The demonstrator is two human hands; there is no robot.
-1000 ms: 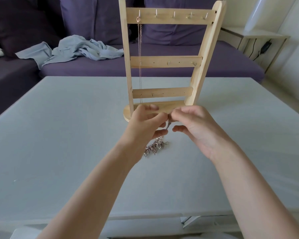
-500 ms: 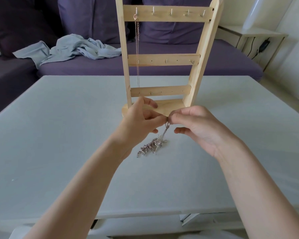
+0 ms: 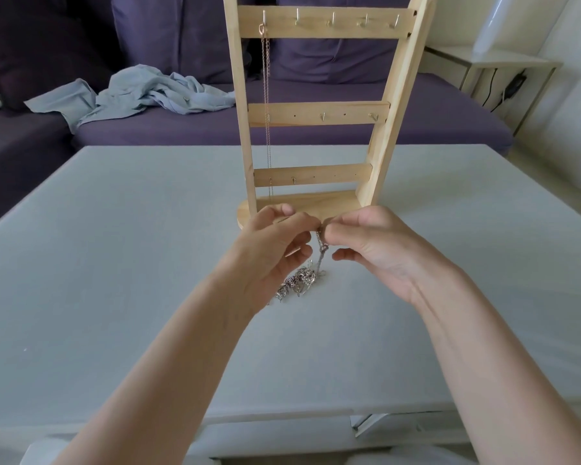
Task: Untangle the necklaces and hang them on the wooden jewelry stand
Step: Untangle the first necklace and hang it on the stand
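Far left, on purple sofa (image 3: pixel 416 129): crumpled pale blue cloth (image 3: pixel 141 92), well apart from everything on grey table (image 3: pixel 114 263). Left of centre: left hand (image 3: pixel 269 246), fingers curled, thumb and forefinger pinching top of silver necklace chain (image 3: pixel 321 250) just in front of stand base. Below and between both hands: tangled silver necklaces (image 3: pixel 297 283) heaped on table surface, one strand lifted upright from heap into pinch. Centre, behind hands: wooden jewelry stand (image 3: pixel 319 114) upright on table, three crossbars with small hooks; thin rose-gold necklace (image 3: pixel 266 95) hanging straight down from leftmost hook of top bar, reaching toward base. Right of centre: right hand (image 3: pixel 379 250), fingers curled, thumb and forefinger pinching same chain, fingertips nearly touching those of left hand; remaining fingers tucked loosely below. Exact link or clasp held: too small to tell. Far right, beyond sofa: pale side table (image 3: pixel 503 63) with dark cable hanging beneath.
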